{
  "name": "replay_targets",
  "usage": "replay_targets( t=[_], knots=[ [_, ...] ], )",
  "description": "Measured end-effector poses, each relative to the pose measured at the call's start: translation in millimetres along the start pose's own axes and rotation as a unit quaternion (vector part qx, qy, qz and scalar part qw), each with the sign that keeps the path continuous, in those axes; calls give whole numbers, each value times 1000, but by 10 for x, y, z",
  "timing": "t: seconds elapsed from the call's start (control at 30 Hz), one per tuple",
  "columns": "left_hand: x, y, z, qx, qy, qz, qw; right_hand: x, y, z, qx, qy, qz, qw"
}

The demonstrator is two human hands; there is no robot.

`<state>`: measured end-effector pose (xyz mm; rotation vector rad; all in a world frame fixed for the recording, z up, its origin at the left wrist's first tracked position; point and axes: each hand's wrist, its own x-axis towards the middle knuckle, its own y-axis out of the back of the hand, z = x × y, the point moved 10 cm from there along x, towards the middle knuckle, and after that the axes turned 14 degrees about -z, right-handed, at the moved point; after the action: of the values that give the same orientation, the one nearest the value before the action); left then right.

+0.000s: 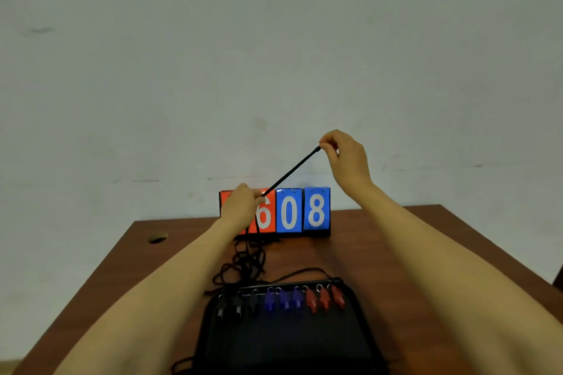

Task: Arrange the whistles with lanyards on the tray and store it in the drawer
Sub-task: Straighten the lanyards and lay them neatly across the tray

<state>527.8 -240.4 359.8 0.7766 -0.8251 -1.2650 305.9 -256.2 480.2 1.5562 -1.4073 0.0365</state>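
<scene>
Both hands up above the far part of the brown wooden table (380,253), stretching a bundle of black lanyard cords (292,169) taut between them; left hand (240,207) pinches the lower end in front of the scoreboard, right hand (344,155) pinches the upper end between thumb and fingertips, higher and further right. Long axis of the stretched bundle runs diagonal, low-left to high-right, upper tip pointing toward the wall (274,39). Below the left hand the rest of the cords drop down and lie as a loose tangled pile (243,265) on the table between scoreboard and tray, one loop trailing along the tray's far edge. Black tray (283,344) sits at the near edge of the table, centre, between the forearms. Along its far edge a row of whistles, side by side, long axes running near-to-far, ring ends toward the far edge: black whistles (237,304) on the left, blue whistles (285,298) in the middle, red whistles (324,298) on the right, each with a small metal ring at the far end. Flip scoreboard (304,211) stands upright at the far edge of the table against the wall, orange cards left, blue cards right, showing 6, 0, 8, the leftmost digit hidden by the left hand. Small round hole (157,239) in the table near the far left corner
</scene>
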Motion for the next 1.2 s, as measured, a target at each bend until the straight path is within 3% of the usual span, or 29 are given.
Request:
replay_targets(
  t=[0.1, 0.33, 0.43, 0.53, 0.67, 0.8, 1.0, 1.2],
  knots=[
    [-112, 100, 22, -75, 5, -13, 997, -15, 283, -46, 5, -10, 30, 999],
    [-389, 682, 280, -332, -60, 143, 930, -203, 555, 108, 15, -53, 35, 998],
    [-414, 542, 295, -422, -62, 77, 901, -326, 434, 186, 2, -70, -10, 998],
    [-435, 328, 142, -314, -5, 17, 949, -440, 215, 284, -12, -94, -78, 992],
    [-531, 329, -39, -316, 25, 64, 946, -650, -242, 364, 4, -118, -214, 970],
    [-588, 375, -46, -258, 28, 81, 962, -810, -630, 346, 32, -163, -290, 942],
    [-509, 354, -26, -118, 7, 83, 990, -663, -1042, 230, 111, -197, -264, 938],
    [-372, 253, 108, -65, -59, 67, 994, -483, -1545, -85, 76, -104, -315, 940]
  ],
)
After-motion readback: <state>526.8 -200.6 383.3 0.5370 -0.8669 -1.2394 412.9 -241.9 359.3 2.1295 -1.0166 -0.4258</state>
